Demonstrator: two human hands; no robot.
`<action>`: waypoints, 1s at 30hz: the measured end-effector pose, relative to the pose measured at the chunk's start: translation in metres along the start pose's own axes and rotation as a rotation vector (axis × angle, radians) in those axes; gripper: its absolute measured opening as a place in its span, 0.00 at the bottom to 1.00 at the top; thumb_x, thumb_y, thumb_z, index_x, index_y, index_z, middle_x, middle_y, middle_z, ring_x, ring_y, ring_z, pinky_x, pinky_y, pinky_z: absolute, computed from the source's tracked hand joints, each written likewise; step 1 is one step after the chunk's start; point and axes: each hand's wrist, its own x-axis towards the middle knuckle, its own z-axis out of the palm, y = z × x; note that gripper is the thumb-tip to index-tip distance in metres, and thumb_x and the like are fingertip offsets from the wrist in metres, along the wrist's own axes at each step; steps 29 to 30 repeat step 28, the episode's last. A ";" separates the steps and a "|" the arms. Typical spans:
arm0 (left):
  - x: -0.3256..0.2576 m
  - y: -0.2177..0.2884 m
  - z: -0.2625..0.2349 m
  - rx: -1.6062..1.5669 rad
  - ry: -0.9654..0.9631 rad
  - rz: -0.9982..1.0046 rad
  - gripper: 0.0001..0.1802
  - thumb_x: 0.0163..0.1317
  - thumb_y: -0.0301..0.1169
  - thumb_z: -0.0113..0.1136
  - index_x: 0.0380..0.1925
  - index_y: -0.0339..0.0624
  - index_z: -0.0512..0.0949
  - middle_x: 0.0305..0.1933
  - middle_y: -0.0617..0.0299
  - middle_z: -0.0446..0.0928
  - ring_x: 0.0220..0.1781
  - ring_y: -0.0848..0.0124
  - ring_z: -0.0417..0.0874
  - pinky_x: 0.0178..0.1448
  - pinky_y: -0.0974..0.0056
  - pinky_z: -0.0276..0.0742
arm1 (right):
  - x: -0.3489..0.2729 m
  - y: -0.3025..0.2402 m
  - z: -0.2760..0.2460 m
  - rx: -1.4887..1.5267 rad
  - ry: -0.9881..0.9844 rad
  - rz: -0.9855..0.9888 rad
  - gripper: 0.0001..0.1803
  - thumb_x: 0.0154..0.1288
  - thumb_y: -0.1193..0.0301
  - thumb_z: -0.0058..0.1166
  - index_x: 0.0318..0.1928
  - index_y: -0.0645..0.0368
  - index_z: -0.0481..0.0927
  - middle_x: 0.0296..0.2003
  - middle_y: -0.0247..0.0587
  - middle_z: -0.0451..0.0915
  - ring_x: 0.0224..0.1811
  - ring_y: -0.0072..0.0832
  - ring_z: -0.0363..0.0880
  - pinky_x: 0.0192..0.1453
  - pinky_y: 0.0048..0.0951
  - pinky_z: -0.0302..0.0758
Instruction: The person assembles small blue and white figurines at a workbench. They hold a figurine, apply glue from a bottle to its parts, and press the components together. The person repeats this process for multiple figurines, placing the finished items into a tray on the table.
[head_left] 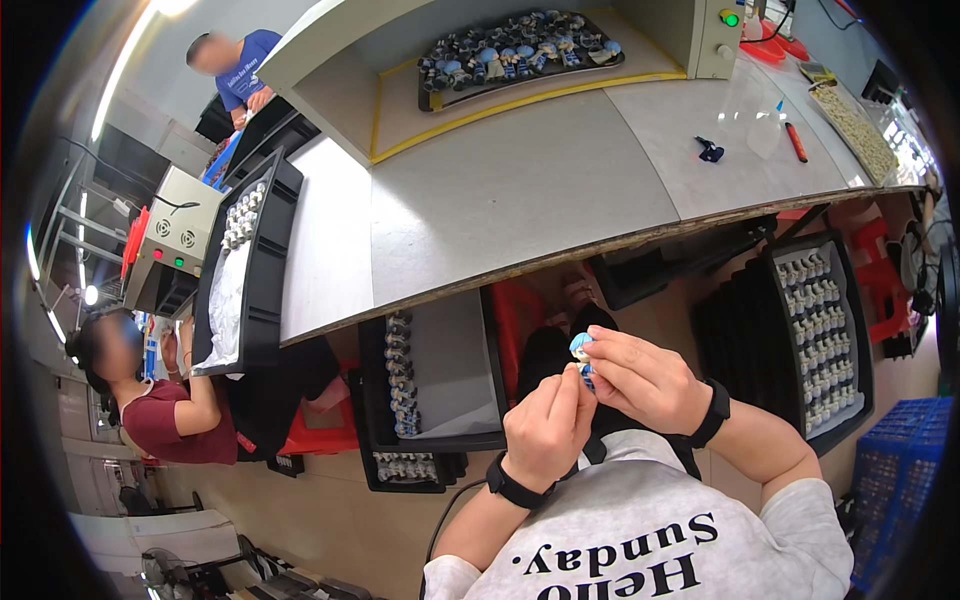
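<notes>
A small figurine (580, 345) with a light-blue head and blue-and-white body is held up in front of my chest, below the table's front edge. My right hand (645, 378) is closed, its thumb and fingers pinching the figurine from the right around the head. From the left, my left hand (548, 425) pinches at the figurine's lower part, fingertips pressed close together. The fingers cover much of the body. Left of my hands, a black tray (450, 443) holds a column of similar small blue-and-white figures (402, 375) along one side.
On the grey table (510, 195), a box-like machine (710, 45) houses a tray of blue-headed figures (520, 52). A red pen (796, 142) lies at the right. Another figure tray (838, 420) stands right of me. Two people (165, 405) (243, 75) work at the left.
</notes>
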 end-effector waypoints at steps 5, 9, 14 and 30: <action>-0.003 -0.002 -0.001 0.011 -0.016 0.049 0.12 0.53 0.23 0.64 0.37 0.29 0.79 0.23 0.59 0.73 0.17 0.69 0.75 0.20 0.67 0.71 | 0.000 -0.002 -0.001 0.003 -0.001 -0.002 0.11 0.56 0.78 0.61 0.38 0.72 0.79 0.40 0.51 0.81 0.47 0.45 0.82 0.47 0.35 0.84; -0.001 0.002 -0.005 -0.001 -0.039 -0.010 0.09 0.52 0.20 0.63 0.34 0.30 0.80 0.23 0.58 0.76 0.19 0.66 0.77 0.22 0.66 0.73 | 0.001 -0.003 0.000 0.009 0.005 -0.004 0.10 0.56 0.79 0.61 0.38 0.73 0.78 0.40 0.51 0.81 0.47 0.46 0.82 0.47 0.35 0.84; -0.001 0.003 -0.007 -0.012 -0.046 -0.019 0.09 0.52 0.20 0.63 0.35 0.30 0.80 0.23 0.57 0.76 0.19 0.66 0.77 0.22 0.66 0.72 | 0.001 -0.004 0.001 0.014 0.008 -0.003 0.10 0.56 0.79 0.61 0.37 0.73 0.78 0.40 0.51 0.81 0.47 0.45 0.82 0.47 0.35 0.84; 0.000 0.001 -0.007 -0.031 -0.037 -0.036 0.09 0.52 0.20 0.63 0.35 0.31 0.80 0.23 0.57 0.76 0.19 0.66 0.77 0.22 0.66 0.73 | 0.005 -0.006 0.001 0.017 0.009 0.027 0.09 0.56 0.78 0.61 0.37 0.71 0.79 0.41 0.50 0.81 0.47 0.44 0.82 0.47 0.34 0.84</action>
